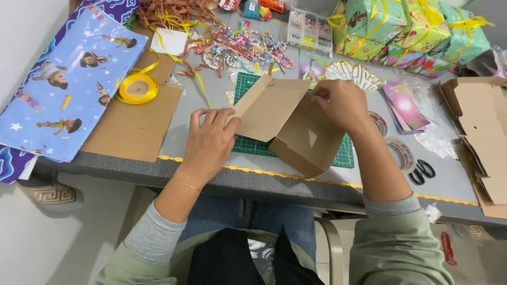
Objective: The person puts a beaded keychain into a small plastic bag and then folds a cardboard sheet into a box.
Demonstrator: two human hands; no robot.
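Observation:
A small brown cardboard box (303, 140) sits tilted on a green cutting mat (248, 145), its lid flap (266, 108) raised and open. My left hand (211, 140) presses against the lower left edge of the flap, fingers spread flat on the grey table. The far right corner of the box is pinched by my right hand (340, 105), fingers curled over its rim. The inside of the box is hidden by the flap.
A yellow ribbon roll (137, 88) lies on flat cardboard (129, 126) at left, beside blue cartoon wrapping paper (63, 79). Beads (248, 47) and wrapped gift boxes (412, 29) fill the back. Tape rolls (401, 153), black scissors (422, 171) and folded cardboard (483, 132) lie at right.

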